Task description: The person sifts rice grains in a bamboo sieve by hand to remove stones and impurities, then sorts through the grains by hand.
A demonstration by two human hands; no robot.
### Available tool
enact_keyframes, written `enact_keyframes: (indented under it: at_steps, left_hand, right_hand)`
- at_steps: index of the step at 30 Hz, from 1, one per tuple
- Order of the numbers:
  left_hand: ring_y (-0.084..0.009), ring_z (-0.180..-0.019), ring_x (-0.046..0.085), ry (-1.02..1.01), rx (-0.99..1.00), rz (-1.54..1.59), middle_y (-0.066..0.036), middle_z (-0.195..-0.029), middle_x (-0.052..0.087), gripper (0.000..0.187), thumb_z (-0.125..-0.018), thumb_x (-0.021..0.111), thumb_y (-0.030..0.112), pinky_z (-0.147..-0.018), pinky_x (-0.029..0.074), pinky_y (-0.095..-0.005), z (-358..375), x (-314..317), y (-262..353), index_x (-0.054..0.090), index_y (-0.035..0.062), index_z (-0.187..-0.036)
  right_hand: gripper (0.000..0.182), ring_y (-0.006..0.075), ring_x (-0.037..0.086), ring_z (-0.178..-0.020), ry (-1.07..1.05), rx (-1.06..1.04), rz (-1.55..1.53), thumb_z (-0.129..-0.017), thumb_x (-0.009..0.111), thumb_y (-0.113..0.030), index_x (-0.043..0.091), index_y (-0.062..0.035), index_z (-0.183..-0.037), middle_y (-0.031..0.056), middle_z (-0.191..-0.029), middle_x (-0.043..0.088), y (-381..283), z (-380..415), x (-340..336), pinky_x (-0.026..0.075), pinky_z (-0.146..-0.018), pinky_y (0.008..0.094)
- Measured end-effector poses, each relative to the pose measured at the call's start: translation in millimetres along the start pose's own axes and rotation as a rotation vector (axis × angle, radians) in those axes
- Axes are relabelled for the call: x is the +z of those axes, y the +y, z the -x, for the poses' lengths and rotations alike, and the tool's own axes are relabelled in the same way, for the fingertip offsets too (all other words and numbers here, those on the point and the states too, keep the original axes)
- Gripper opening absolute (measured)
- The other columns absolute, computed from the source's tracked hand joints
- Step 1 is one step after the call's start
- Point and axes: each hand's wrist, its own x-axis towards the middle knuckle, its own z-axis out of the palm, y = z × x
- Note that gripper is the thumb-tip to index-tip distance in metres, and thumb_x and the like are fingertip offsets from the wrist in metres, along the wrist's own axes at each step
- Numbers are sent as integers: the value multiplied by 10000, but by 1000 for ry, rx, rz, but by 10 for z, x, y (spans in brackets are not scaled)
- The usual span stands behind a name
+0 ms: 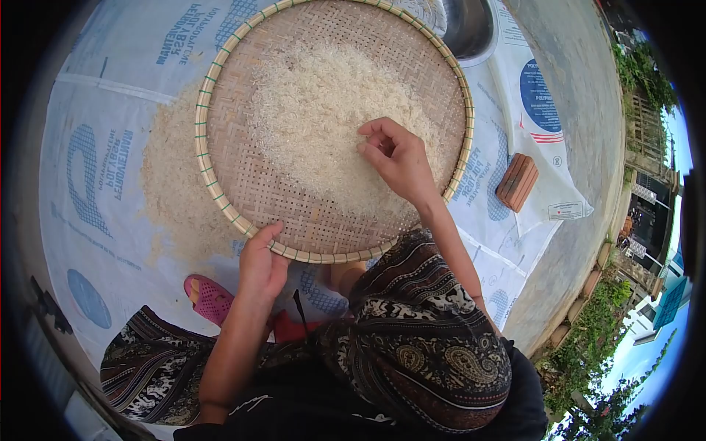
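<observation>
A round woven bamboo winnowing tray (229,117) with a green-bound rim tilts over my lap. Pale rice grains (316,103) are heaped across its middle and right side. My left hand (263,263) grips the rim at the lower left, thumb on top and fingers beneath. Just above the rice, on the right of the heap, hovers my right hand (397,158). Its fingers are curled in toward the thumb. Whatever lies between those fingertips, if anything, is too small to make out.
Printed white polypropylene sheeting (95,147) covers the ground, with spilled husks or grain (176,176) left of the tray. A brick (518,182) weighs down the sheet's right side. A metal basin (471,29) stands at top right. A pink sandal (213,300) shows below the tray.
</observation>
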Motion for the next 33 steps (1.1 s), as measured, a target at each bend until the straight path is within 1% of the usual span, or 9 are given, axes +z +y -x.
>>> enact_keyframes:
  at_steps: [7,9,10,12,19,25,28,30,33]
  left_hand:
    - [-274,-1091,477,-9,2,0,-146,-1182,483,414,-811,484,50,-948,379,-427,-13,-30,-5,388,-20,-1207]
    - [-275,-1094,475,-8,4,-2,-146,-1184,482,415,-811,483,50,-949,378,-427,-2,-18,-1,386,-21,-1209]
    - [-275,-1097,473,-7,6,-4,-146,-1187,481,417,-812,482,51,-950,377,-428,1,-13,-1,383,-21,-1210]
    - [-276,-1098,472,-13,3,-3,-146,-1187,480,417,-812,480,51,-951,376,-429,-6,-24,-2,382,-22,-1211]
    - [-277,-1098,471,-14,-1,-7,-147,-1192,476,414,-813,476,52,-950,376,-431,-3,-19,4,382,-26,-1209]
    - [-278,-1093,475,-13,-6,3,-147,-1190,478,416,-810,484,50,-949,378,-431,6,-17,7,384,-25,-1207]
    - [-278,-1092,476,-1,-3,1,-148,-1186,481,415,-810,485,49,-949,380,-428,15,-2,11,386,-26,-1205]
    - [-277,-1090,477,4,0,2,-149,-1183,482,410,-810,484,49,-948,381,-427,9,-6,5,389,-27,-1202]
    - [-277,-1088,478,7,0,5,-150,-1179,485,404,-810,483,50,-947,383,-427,5,-7,3,395,-30,-1196]
  right_hand:
    - [144,211,518,-575,97,-86,153,-706,610,-54,566,-30,-841,101,-664,520,1,-16,126,432,-549,315]
    - [118,69,411,-521,138,-155,173,-731,612,-43,585,-30,-845,3,-601,453,35,-18,141,370,-488,221]
    - [118,69,411,-521,138,-156,173,-731,612,-43,585,-30,-845,3,-601,453,32,-16,143,370,-488,221]
    - [113,207,521,-572,139,-124,150,-706,606,-50,572,-39,-813,99,-668,522,26,-7,147,428,-541,309]
    - [76,185,521,-562,155,-128,139,-703,608,-38,581,-42,-775,85,-662,523,12,5,147,427,-531,290]
    - [70,97,490,-558,162,-87,68,-714,647,-62,589,-43,-747,32,-661,534,35,23,91,415,-520,236]
    - [82,71,478,-568,116,-7,-30,-742,655,-84,587,-40,-732,10,-690,562,106,17,-2,414,-529,220]
    - [78,62,490,-592,53,155,-366,-772,638,-87,583,-34,-778,6,-712,571,103,24,-89,420,-543,207]
    - [100,66,500,-607,55,200,-664,-790,620,-80,566,-16,-844,6,-704,555,170,29,-170,425,-553,197]
